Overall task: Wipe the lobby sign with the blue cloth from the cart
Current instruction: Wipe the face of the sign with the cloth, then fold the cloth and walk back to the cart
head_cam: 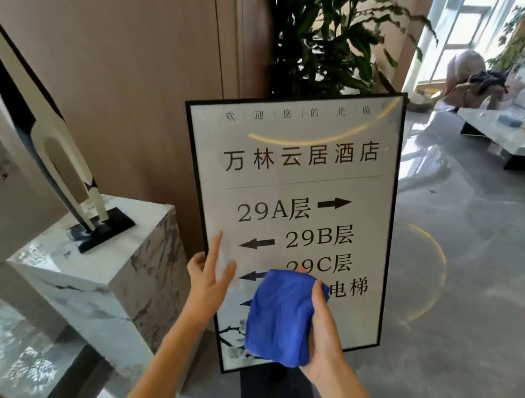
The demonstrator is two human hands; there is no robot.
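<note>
Judging by its folds, the blue cloth (279, 316) is taken to be soft and light, and it is held bunched in the right hand (322, 330), fingers closed around its right edge, before the lower part of the lobby sign (300, 176). At the sign's left frame the left hand (209, 278) is spread wide. A glossy, probably fragile face is suggested. Left of the sign a marble plinth (103, 276) crowds; right of it, bare floor (483, 274) is seen.

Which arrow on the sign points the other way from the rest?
The top arrow, beside 29A on the sign, points right. The arrows lower down point left, toward the left hand.
</note>
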